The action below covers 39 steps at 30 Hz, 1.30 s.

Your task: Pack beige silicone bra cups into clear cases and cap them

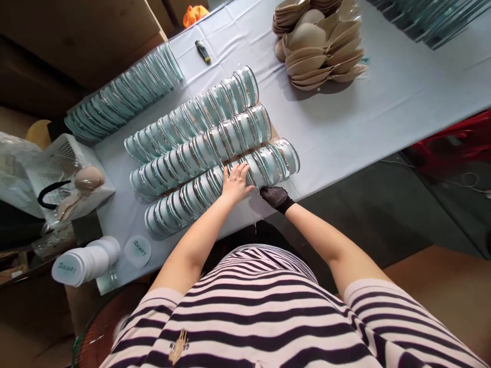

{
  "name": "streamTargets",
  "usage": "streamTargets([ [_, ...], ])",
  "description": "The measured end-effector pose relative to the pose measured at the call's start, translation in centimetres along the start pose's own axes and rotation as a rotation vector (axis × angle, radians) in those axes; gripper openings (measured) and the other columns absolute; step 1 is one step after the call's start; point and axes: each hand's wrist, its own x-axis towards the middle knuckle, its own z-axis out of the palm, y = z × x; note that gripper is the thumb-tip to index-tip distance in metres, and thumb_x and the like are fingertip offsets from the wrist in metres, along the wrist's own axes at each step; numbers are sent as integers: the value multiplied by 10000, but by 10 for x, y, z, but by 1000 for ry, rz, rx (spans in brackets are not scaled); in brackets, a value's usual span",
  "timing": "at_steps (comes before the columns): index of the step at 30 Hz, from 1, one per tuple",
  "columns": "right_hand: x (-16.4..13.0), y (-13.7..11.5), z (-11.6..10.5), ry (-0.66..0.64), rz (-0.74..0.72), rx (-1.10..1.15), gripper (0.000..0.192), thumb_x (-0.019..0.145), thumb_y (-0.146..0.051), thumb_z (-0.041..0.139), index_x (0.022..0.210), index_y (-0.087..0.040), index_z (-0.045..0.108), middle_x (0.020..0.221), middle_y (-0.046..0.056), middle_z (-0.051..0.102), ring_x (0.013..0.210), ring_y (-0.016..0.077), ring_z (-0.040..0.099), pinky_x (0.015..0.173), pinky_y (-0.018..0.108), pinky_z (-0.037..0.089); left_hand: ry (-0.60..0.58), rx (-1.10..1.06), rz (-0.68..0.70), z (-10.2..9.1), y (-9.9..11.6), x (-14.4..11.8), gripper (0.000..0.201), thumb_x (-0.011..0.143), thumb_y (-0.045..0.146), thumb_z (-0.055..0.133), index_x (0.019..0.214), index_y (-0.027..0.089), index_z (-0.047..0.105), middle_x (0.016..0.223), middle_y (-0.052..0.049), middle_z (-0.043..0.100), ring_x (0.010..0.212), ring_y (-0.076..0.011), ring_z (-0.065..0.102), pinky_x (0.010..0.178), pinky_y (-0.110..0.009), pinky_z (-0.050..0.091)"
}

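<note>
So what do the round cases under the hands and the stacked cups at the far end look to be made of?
The round cases look like clear glossy plastic: see-through rims with bright glints. The stacked cups look like soft matte beige foam or fabric, with no shine. The right hand wears a black mesh glove.

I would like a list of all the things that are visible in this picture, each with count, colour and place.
rows of clear round cases: three rows, clear with pale blue, middle of the table
further row of clear cases: one, same colours, far left of the table
clear cases: count unclear, top right corner
beige cups: one pile, count unclear, far side of the table
small dark tool: one, far edge
table cover: one, pale blue-grey
white basket: one, left of the table, with beige items inside
white lids: one stack plus one single, near left corner
orange object: one, beyond the table
left hand: bare, flat on the nearest row
right hand: in a black mesh glove, at the table edge beside that row
</note>
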Motion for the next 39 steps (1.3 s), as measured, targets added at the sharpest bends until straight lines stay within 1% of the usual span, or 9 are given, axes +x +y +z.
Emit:
streamTargets([
  [3, -4, 6, -17, 139, 45, 63, 388, 993, -346, 397, 1146, -178, 711, 1177, 157, 703, 1025, 249, 640, 814, 310, 446, -1, -26, -5, -4, 3, -4, 783, 883, 533, 585, 1551, 245, 295, 1622, -104, 306, 1529, -295, 194, 1238, -588, 37],
  [8, 34, 37, -107, 395, 181, -9, 402, 978, -299, 388, 1249, -190, 664, 1200, 146, 693, 1132, 267, 615, 945, 343, 448, 51, -51, 31, -8, 33, 6, 796, 893, 525, 564, 1565, 207, 278, 1644, -127, 245, 1545, -302, 122, 1236, -586, 47],
  [11, 88, 42, -156, 58, 137, -112, 381, 880, -246, 554, 1225, -156, 685, 1179, 181, 699, 1099, 308, 646, 913, 379, 491, 41, -60, 7, -5, 52, 24, 754, 918, 508, 522, 1568, 210, 280, 1639, -109, 268, 1536, -286, 173, 1238, -571, 80],
  [15, 144, 31, -179, -321, 14, -308, 461, 785, -192, 676, 1225, -57, 673, 1176, 216, 693, 1087, 305, 661, 890, 372, 521, 40, -66, -41, 2, 58, 36, 687, 951, 485, 449, 1555, 188, 315, 1612, -112, 331, 1509, -261, 261, 1240, -546, 104],
  [21, 146, 34, -185, -350, -148, -364, 339, 805, -179, 644, 1118, -75, 723, 1117, 175, 719, 1019, 262, 680, 845, 320, 517, 21, -75, -69, -1, 56, 32, 683, 938, 503, 472, 1536, 195, 352, 1601, -111, 354, 1500, -256, 282, 1240, -538, 113],
  [26, 85, 50, -166, -154, -246, -149, 253, 825, -204, 604, 1029, -129, 735, 1002, 128, 744, 931, 239, 686, 776, 274, 483, -3, -86, -82, -3, 57, 33, 729, 907, 511, 539, 1545, 230, 326, 1616, -89, 331, 1508, -265, 262, 1245, -531, 98],
  [32, 3, 69, -66, -78, -258, -60, 338, 933, -251, 477, 1200, -200, 678, 1238, 137, 677, 1048, 251, 653, 749, 289, 452, -11, -97, -92, -4, 57, 32, 722, 903, 504, 555, 1540, 250, 327, 1616, -77, 331, 1507, -262, 265, 1247, -521, 81],
  [35, -8, 73, -25, -116, -154, -94, 411, 1006, -282, 332, 1233, -227, 670, 1289, 148, 656, 1068, 265, 655, 757, 310, 456, -4, -102, -96, -5, 57, 31, 721, 900, 512, 560, 1532, 247, 337, 1613, -79, 338, 1504, -258, 272, 1247, -518, 78],
  [39, -4, 76, -8, -97, -100, -107, 459, 1026, -309, 274, 1314, -238, 625, 1316, 161, 645, 1096, 291, 657, 799, 353, 474, -7, -102, -102, -6, 58, 30, 717, 904, 500, 556, 1535, 247, 328, 1617, -81, 331, 1507, -256, 264, 1245, -518, 84],
])
